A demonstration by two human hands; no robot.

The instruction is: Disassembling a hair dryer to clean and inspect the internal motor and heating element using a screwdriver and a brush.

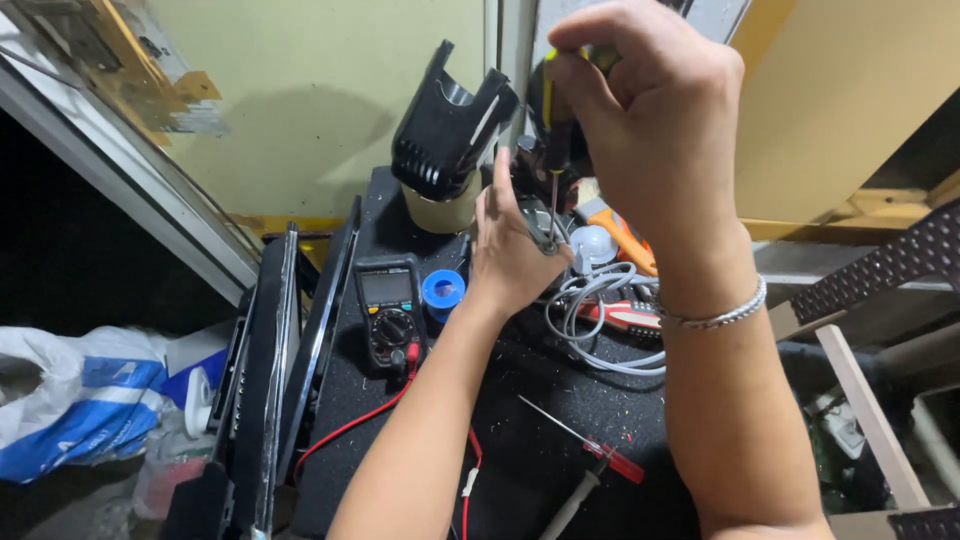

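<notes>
Screwdriver, slim, stiff and light, stands upright in the right hand, fingers closed round its handle. Its tip meets a small metal part pinched in the left hand above the desk; that part looks small and slippery, probably best held by its edges.

Multimeter, cable coil flank the hands; front mat open.

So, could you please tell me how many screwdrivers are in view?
2, perhaps more hidden in the clutter. One screwdriver is upright in the right hand, its tip at the small part held by the left hand. A red-handled one lies on the black mat.
</notes>
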